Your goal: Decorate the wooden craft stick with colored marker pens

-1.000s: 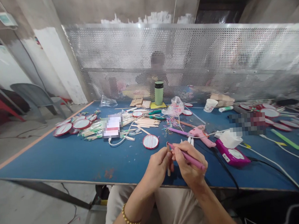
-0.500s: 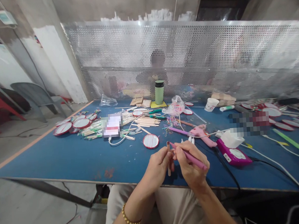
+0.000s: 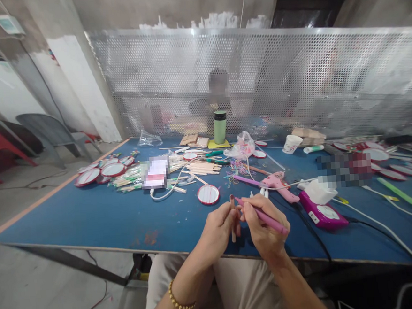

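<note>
Between the fingers and thumb of my left hand (image 3: 216, 231), a wooden craft stick (image 3: 234, 238) is held upright, its top end coloured dark red. My right hand (image 3: 265, 223) is closed around a pink marker (image 3: 272, 221) in a writing grip. The marker's tip is right beside the coloured end of the stick; whether they touch I cannot tell. Just beyond my hands lies a round, red-rimmed disc (image 3: 208, 195) with a pale face. To the right of it rests a pink glue gun (image 3: 280, 187).
Loose craft sticks (image 3: 203, 167) and a phone (image 3: 155, 172) on a white cable lie behind. A green bottle (image 3: 220, 129) stands by the perforated metal screen (image 3: 172, 81). At right are a purple power strip (image 3: 323, 214), cables and a paper cup (image 3: 292, 144). More red-rimmed discs (image 3: 112, 170) sit left.
The marker's tip has shifted very slightly to the right, away from the stick's end. Both hands otherwise keep their places and grips.
</note>
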`<act>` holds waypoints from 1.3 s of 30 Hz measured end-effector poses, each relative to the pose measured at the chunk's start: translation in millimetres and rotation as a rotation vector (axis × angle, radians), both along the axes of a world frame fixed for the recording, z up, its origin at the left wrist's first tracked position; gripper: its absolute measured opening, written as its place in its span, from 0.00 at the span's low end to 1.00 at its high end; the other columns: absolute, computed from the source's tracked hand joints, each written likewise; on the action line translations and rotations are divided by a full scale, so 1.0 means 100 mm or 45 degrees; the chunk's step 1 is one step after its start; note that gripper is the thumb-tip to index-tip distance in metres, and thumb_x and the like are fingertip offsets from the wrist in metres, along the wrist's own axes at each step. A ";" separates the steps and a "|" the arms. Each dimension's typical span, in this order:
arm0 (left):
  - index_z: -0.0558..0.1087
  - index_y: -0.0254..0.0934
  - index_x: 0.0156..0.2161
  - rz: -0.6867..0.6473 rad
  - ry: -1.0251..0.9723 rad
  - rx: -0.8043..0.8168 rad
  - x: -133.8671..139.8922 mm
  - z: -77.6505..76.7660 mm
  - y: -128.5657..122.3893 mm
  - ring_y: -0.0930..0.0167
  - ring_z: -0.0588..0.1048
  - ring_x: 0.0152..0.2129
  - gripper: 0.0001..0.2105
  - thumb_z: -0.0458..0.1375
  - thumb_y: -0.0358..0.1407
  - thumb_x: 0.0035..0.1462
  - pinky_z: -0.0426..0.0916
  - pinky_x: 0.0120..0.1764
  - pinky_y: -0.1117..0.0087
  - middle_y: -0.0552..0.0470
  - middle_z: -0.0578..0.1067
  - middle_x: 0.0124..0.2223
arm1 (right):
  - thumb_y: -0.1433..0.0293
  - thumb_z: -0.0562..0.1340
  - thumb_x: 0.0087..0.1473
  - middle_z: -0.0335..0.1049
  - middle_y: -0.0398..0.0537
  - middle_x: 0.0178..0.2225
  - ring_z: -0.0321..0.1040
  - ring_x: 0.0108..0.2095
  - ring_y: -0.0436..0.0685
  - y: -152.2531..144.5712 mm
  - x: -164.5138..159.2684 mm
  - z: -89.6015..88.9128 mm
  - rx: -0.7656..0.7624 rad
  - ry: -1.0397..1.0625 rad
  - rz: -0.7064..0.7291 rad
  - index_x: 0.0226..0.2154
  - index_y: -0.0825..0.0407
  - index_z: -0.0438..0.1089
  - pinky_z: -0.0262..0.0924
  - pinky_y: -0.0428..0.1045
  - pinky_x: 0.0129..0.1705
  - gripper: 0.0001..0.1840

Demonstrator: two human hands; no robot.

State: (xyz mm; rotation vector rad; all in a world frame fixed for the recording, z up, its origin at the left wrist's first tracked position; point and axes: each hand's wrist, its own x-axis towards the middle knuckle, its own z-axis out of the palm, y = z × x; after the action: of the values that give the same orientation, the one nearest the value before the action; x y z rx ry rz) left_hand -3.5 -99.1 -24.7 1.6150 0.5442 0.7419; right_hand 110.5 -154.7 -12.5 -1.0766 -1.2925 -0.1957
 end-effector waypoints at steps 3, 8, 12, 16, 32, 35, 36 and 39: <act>0.64 0.38 0.30 -0.003 -0.005 0.001 0.00 0.00 0.00 0.75 0.66 0.18 0.20 0.48 0.52 0.65 0.59 0.25 0.74 0.56 0.69 0.22 | 0.77 0.60 0.59 0.72 0.41 0.25 0.70 0.21 0.50 -0.01 0.00 0.00 -0.002 -0.010 -0.002 0.33 0.50 0.73 0.66 0.45 0.23 0.08; 0.64 0.38 0.30 0.008 -0.002 0.005 0.00 0.02 -0.01 0.75 0.65 0.17 0.20 0.48 0.52 0.65 0.58 0.25 0.74 0.56 0.68 0.21 | 0.77 0.60 0.59 0.73 0.42 0.26 0.70 0.21 0.50 -0.01 0.01 0.00 -0.007 -0.006 -0.021 0.33 0.50 0.73 0.66 0.45 0.23 0.08; 0.64 0.38 0.30 0.007 0.001 -0.016 -0.01 0.03 -0.02 0.75 0.64 0.18 0.20 0.48 0.51 0.65 0.57 0.25 0.74 0.57 0.68 0.22 | 0.77 0.60 0.59 0.73 0.42 0.25 0.69 0.21 0.49 -0.01 0.00 0.01 -0.002 -0.022 -0.015 0.33 0.50 0.73 0.65 0.45 0.23 0.08; 0.64 0.37 0.30 0.004 -0.001 -0.008 0.00 0.02 -0.02 0.76 0.64 0.17 0.20 0.48 0.51 0.65 0.57 0.25 0.74 0.57 0.68 0.22 | 0.78 0.60 0.59 0.73 0.42 0.26 0.69 0.22 0.49 -0.02 -0.01 0.02 0.002 -0.046 -0.005 0.33 0.50 0.73 0.64 0.45 0.23 0.09; 0.64 0.37 0.31 0.000 -0.031 -0.016 0.00 0.02 -0.02 0.75 0.65 0.19 0.19 0.48 0.51 0.65 0.60 0.26 0.74 0.57 0.67 0.23 | 0.78 0.59 0.59 0.72 0.43 0.24 0.69 0.23 0.50 0.00 -0.03 0.05 0.039 -0.100 0.021 0.33 0.50 0.73 0.66 0.46 0.25 0.09; 0.64 0.38 0.31 0.009 -0.028 -0.023 0.00 0.01 -0.01 0.76 0.65 0.18 0.19 0.48 0.51 0.65 0.59 0.25 0.74 0.57 0.67 0.23 | 0.79 0.60 0.59 0.72 0.42 0.25 0.70 0.24 0.50 0.01 -0.02 0.04 0.052 -0.112 0.017 0.34 0.51 0.73 0.66 0.46 0.26 0.09; 0.64 0.38 0.31 0.011 -0.023 -0.027 0.00 0.01 -0.01 0.76 0.65 0.18 0.19 0.48 0.51 0.65 0.58 0.25 0.74 0.57 0.67 0.23 | 0.79 0.60 0.59 0.72 0.42 0.25 0.70 0.24 0.50 0.01 -0.02 0.04 0.048 -0.113 0.009 0.33 0.51 0.73 0.66 0.46 0.26 0.09; 0.64 0.37 0.30 0.007 -0.011 -0.017 0.00 0.01 -0.01 0.76 0.65 0.18 0.19 0.48 0.50 0.65 0.58 0.25 0.74 0.57 0.67 0.23 | 0.79 0.60 0.59 0.72 0.42 0.25 0.70 0.24 0.50 0.00 -0.02 0.03 0.036 -0.101 0.001 0.34 0.50 0.72 0.65 0.45 0.26 0.09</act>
State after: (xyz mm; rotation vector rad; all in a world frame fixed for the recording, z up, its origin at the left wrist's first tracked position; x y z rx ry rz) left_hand -3.8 -99.7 -23.7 1.5975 0.5461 0.7475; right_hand 108.6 -154.6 -9.6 -1.0527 -1.3574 -0.2577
